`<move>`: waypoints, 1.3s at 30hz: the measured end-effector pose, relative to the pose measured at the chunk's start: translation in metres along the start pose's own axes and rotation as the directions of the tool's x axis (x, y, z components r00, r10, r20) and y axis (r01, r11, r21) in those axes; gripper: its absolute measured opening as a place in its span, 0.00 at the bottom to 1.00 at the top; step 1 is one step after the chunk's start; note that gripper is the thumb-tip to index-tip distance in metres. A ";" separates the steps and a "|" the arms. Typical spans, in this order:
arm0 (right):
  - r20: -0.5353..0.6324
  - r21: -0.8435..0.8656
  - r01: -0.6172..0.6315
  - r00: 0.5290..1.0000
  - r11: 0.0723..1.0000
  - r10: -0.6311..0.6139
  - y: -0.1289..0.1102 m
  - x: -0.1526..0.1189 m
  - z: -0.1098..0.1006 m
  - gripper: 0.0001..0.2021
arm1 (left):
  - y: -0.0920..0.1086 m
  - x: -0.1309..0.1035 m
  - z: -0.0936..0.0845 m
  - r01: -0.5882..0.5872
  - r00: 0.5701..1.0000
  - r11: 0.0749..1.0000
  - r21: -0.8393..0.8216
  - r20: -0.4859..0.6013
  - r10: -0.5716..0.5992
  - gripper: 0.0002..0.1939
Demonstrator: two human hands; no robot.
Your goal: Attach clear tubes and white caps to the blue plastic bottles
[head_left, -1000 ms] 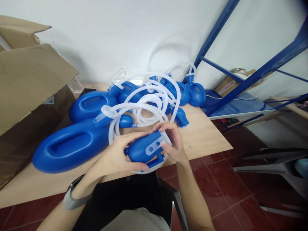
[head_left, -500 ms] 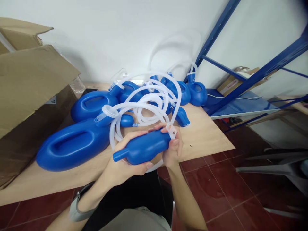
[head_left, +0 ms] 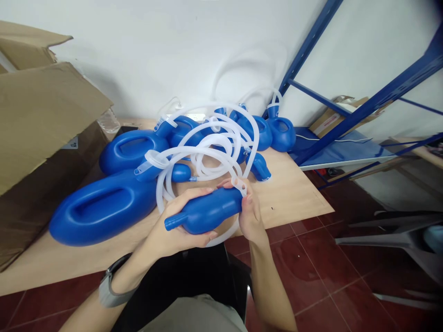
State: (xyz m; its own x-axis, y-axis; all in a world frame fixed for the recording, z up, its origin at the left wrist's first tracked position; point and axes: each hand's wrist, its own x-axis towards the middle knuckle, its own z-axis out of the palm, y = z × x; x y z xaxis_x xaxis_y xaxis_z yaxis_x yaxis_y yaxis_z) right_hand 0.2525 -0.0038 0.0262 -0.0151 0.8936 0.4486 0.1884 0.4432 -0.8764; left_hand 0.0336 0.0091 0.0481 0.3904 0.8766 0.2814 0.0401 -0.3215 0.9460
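Note:
A blue bulb-shaped piece [head_left: 211,211] with a narrow spout lies across both hands in front of my body. My left hand [head_left: 176,226] is wrapped round its spout side, thumb below. At its wide end, my right hand [head_left: 251,210] pinches a translucent strap piece with holes [head_left: 239,185] against the bulb. A pale tube [head_left: 224,235] hangs in a loop under the bulb. Beyond the hands, coiled translucent tubes [head_left: 207,152] rest among large blue bottles with handle openings, the nearest bottle [head_left: 104,210] being at the left.
An open cardboard box [head_left: 48,120] stands at the left of the wooden table [head_left: 297,198]. A smaller blue piece [head_left: 258,167] lies past my right hand. At the right are a blue metal shelf [head_left: 342,147] and a grey chair [head_left: 391,240].
My right hand has turned slightly at the bulb's wide end, and the translucent strap piece now lies flatter and farther left. The view has shifted a little.

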 end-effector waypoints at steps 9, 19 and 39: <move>0.132 0.174 -0.102 0.988 0.979 0.080 0.006 0.006 0.006 0.43 | 0.008 0.008 0.013 0.389 0.867 0.758 -0.523 -0.071 -0.493 0.34; 0.138 0.227 -0.094 0.988 0.969 0.063 0.002 0.012 -0.002 0.26 | 0.002 0.010 0.017 0.462 0.730 0.567 -0.682 -0.070 -0.680 0.36; 0.071 0.051 0.324 0.942 0.945 -0.327 -0.020 0.029 0.022 0.30 | 0.008 0.001 0.041 0.367 0.494 0.314 -0.875 -0.102 -0.863 0.22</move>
State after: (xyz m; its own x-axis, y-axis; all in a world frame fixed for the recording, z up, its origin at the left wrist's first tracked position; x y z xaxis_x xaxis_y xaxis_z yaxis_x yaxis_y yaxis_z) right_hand 0.2263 0.0153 0.0526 -0.1459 0.7019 0.6972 0.1230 0.7121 -0.6912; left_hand 0.0717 -0.0072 0.0494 0.0643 0.7476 -0.6610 -0.6490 0.5345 0.5414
